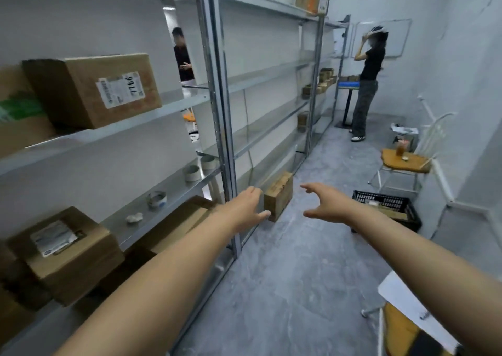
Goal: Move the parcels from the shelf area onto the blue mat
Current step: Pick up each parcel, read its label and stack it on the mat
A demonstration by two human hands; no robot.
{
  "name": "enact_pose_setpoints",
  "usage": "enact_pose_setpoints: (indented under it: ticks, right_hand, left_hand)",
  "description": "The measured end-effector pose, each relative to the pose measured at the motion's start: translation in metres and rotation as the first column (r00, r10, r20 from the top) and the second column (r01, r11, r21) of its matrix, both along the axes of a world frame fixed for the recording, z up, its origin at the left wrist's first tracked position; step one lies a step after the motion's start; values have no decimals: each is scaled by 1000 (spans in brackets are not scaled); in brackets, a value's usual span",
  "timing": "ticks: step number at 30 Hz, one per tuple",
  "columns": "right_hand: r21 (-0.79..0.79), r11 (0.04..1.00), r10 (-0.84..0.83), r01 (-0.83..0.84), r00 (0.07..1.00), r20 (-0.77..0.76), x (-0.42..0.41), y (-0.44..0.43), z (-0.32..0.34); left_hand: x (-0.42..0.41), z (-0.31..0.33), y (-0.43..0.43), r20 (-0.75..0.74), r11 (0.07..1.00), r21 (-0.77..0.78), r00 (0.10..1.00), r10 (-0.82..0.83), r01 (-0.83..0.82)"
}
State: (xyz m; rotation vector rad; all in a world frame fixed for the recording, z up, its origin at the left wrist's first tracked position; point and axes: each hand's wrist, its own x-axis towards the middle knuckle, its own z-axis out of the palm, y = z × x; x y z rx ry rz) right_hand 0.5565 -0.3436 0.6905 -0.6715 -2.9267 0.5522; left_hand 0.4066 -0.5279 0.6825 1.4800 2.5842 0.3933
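Flanking a small brown parcel, both my hands hang out ahead of me on outstretched arms, and neither has a grip on anything. My left hand has its fingers nearly straight and close together at the parcel's left face, with the thumb spread underneath toward its lower corner. I cannot tell whether the fingertips touch the cardboard or stop just beside it. My right hand is spread wide, fingers loosely bent and thumb dropped low, and it is clearly apart from the parcel's right side.

The parcel sits low at the front edge of the metal shelving, just past an upright post beside my left hand. The blue mat is far beyond both hands, on a small stand at the end of the aisle, where a person in a black top stands.

Left of my left forearm, a large labelled box sits on a higher shelf and another labelled box sits on a lower one. Tape rolls lie on the shelf between. Right of my right hand, a black crate rests on the floor. A chair with a wooden seat stands beyond the crate.
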Motion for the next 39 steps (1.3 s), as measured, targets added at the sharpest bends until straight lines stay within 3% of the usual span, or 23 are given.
enact_pose_setpoints:
  ticks: [8, 20, 32, 39]
  right_hand:
    - [-59, 998, -9, 3, 995, -96, -49, 166, 1]
    - [11, 998, 62, -62, 998, -2, -149, 347, -29]
    - [0, 996, 84, -85, 986, 147, -342, 531, -59]
    - [-23, 998, 61, -58, 985, 163, -434, 638, -73]
  left_hand:
    - [-36, 6, 171, -28, 999, -30, 999, -17, 16]
    - [-125, -39, 343, 42, 998, 8, 997, 65, -66]
    - [-320, -99, 538, 120, 995, -74, 990, 78, -70]
    - [-421, -111, 651, 147, 993, -38, 983, 114, -110]
